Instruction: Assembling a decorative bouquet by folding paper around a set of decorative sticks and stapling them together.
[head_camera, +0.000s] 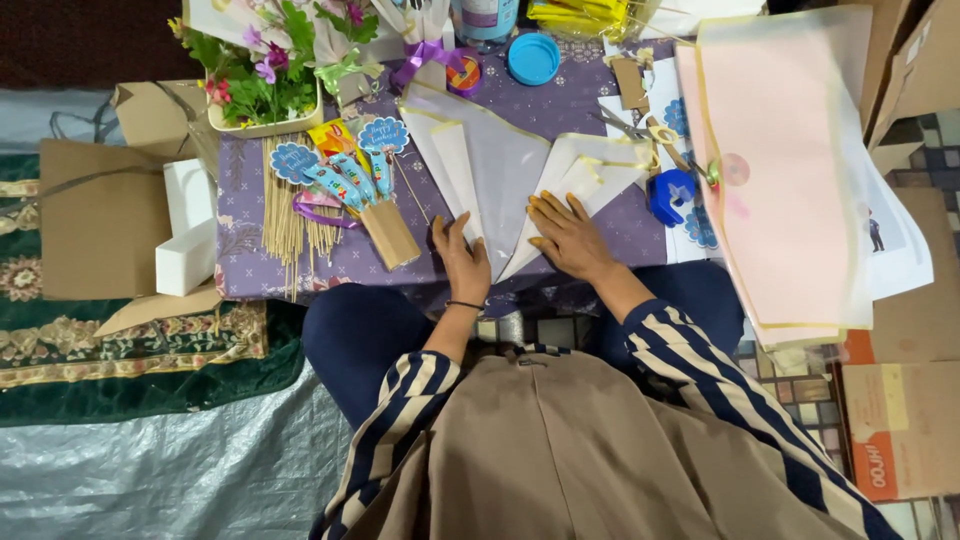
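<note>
I see a flower pot (265, 95) at the far left of the purple surface (600, 105), with skewers (285, 215) and blue toppers (335, 170) in front of it. A blue lid (533, 58) sits at the far edge. Scissors (640, 128) and a blue tape dispenser (672, 193) lie beside pink sheets (790, 170). Left, I see a brown bag (100, 220) and white foam (187, 235).

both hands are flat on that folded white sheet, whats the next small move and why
Probably run the right hand along the fold to crease it while the left hand pins the folded white sheet: both palms lie flat on it, and its overlapping flaps look loose.
</note>
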